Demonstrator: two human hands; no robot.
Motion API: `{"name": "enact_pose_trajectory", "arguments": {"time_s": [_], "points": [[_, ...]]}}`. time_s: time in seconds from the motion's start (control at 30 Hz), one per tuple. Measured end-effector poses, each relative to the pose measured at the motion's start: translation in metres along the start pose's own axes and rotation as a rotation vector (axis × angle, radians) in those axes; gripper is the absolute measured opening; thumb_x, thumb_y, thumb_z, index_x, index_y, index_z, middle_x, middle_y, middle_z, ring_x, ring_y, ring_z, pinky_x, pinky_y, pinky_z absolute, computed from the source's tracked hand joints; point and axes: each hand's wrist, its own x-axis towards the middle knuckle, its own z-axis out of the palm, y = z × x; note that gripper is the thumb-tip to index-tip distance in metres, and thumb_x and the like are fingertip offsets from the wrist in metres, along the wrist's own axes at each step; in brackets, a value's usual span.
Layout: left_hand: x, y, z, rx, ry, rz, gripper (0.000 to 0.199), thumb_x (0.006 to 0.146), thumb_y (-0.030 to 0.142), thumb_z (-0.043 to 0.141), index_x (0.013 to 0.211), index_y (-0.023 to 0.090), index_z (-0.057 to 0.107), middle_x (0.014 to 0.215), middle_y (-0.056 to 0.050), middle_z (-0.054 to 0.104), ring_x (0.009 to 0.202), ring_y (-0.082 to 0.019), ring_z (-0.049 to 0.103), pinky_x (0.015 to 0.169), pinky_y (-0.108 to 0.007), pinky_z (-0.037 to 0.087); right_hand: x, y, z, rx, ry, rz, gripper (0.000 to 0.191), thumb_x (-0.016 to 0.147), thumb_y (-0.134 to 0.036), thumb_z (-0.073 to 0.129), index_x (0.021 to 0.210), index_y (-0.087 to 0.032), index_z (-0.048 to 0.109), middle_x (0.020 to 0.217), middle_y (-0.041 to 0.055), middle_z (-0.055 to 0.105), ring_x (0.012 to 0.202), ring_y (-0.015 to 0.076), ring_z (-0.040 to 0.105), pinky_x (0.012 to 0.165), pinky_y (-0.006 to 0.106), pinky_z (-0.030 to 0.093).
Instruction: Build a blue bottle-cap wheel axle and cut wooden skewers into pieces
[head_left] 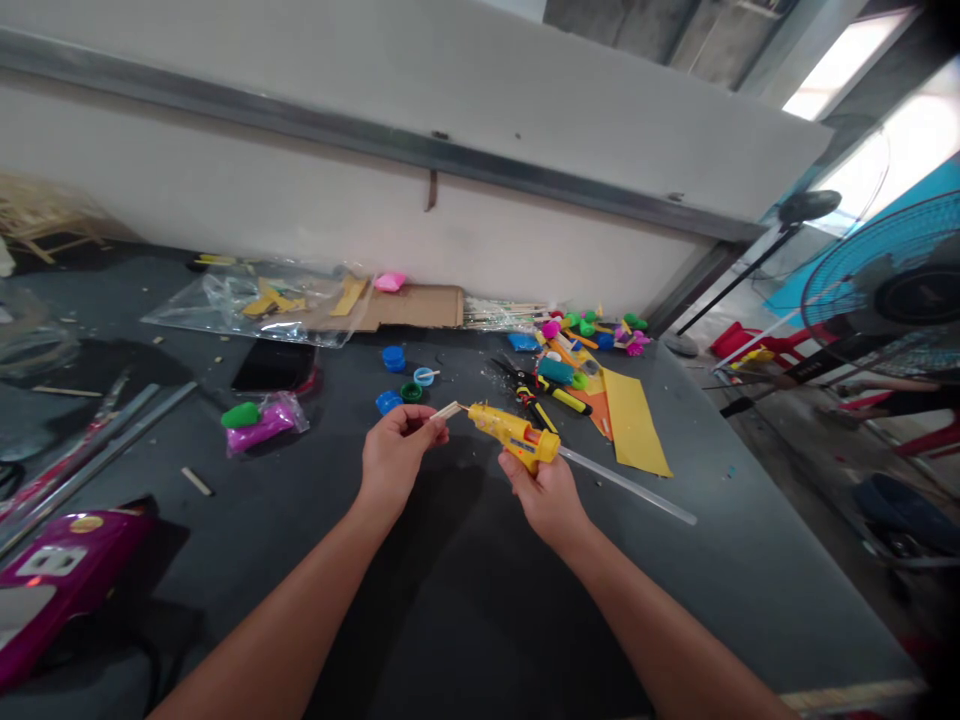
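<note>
My right hand (544, 497) grips a yellow hot glue gun (510, 432), with a long translucent glue stick (626, 485) trailing from its rear toward the lower right. My left hand (397, 455) pinches a short pale wooden stick (446, 410) between its fingers. The far end of that stick sits right by the gun's nozzle, and I cannot tell whether they touch. Both hands are raised a little above the dark grey table (450, 620).
Bottle caps (393, 358) lie beyond my left hand, and yellow card sheets (631, 420) lie to the right, beside black-handled scissors (510, 373) and colourful craft pieces. Farther back are a plastic bag (247, 305) and cardboard (412, 307). A wall stands behind the table, and a blue fan (881, 280) stands at right.
</note>
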Motion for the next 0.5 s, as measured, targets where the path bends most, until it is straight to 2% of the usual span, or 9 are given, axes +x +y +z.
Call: {"name": "enact_pose_trajectory", "arguments": {"time_s": [0.23, 0.4, 0.5], "points": [[0.0010, -0.0031, -0.0013, 0.033, -0.024, 0.007, 0.021, 0.067, 0.027, 0.070, 0.082, 0.015, 0.062, 0.067, 0.000, 0.065, 0.061, -0.012, 0.062, 0.067, -0.027, 0.053, 0.0005, -0.0030, -0.0002, -0.086, 0.020, -0.039, 0.028, 0.088, -0.038, 0.046, 0.098, -0.018, 0.064, 0.068, 0.0056, 0.064, 0.075, 0.0222, 0.063, 0.067, 0.030, 0.049], [0.0000, -0.0019, -0.0009, 0.045, -0.023, 0.011, 0.021, 0.067, 0.027, 0.070, 0.083, 0.015, 0.062, 0.068, 0.000, 0.065, 0.062, -0.012, 0.062, 0.067, -0.027, 0.053, 0.0009, -0.0030, 0.0003, -0.125, 0.010, -0.052, 0.029, 0.088, -0.037, 0.045, 0.100, -0.018, 0.063, 0.080, 0.0075, 0.067, 0.082, 0.0225, 0.064, 0.074, 0.031, 0.048], [0.0003, -0.0023, -0.0011, 0.048, -0.020, 0.015, 0.021, 0.068, 0.028, 0.070, 0.082, 0.015, 0.062, 0.067, 0.001, 0.064, 0.061, -0.011, 0.062, 0.067, -0.027, 0.053, 0.0012, -0.0037, -0.0003, -0.139, 0.023, -0.046, 0.029, 0.088, -0.037, 0.045, 0.099, -0.018, 0.063, 0.081, 0.0079, 0.068, 0.083, 0.0227, 0.064, 0.073, 0.030, 0.048]]}}
